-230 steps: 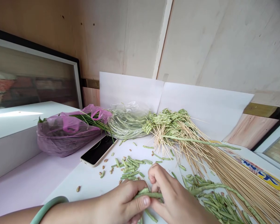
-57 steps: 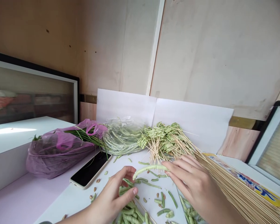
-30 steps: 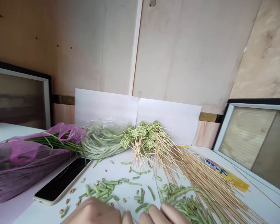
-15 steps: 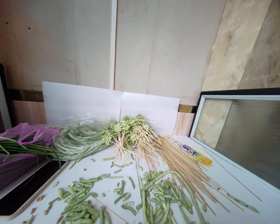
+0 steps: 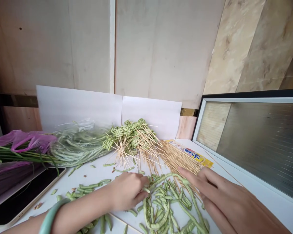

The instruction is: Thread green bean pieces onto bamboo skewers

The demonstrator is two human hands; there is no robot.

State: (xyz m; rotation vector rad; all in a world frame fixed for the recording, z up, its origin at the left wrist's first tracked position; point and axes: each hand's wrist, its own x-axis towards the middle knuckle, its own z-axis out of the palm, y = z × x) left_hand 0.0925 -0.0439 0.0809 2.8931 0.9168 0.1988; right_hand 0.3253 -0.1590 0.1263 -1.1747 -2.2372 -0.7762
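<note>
Green bean pieces point(image 5: 158, 225), head view: loose heap on the near worktop point(image 5: 97, 172), between the hands. Left hand point(image 5: 129, 190) bends over its far edge, a short piece at its fingertips; whether gripped, cannot tell. Right hand point(image 5: 219, 195) spread, index finger extended, grasping nothing visible; its tip lies near a long arched bean point(image 5: 167, 176).

Progress, by judgement: a good share done. Skewered beans point(image 5: 129, 130) stand piled at the back, stick ends outward. Plenty left: loose pieces, bare sticks point(image 5: 178, 157) in a sheaf, whole long beans in a clear bag point(image 5: 80, 146).

Surface: white, littered with scraps and brown seeds. Phone point(image 5: 19, 191) at left, purple bag point(image 5: 34, 141) behind it.

Room: white sheets point(image 5: 80, 105) upright against panelled wall point(image 5: 173, 48); framed ribbed glass point(image 5: 254, 136) at right.
</note>
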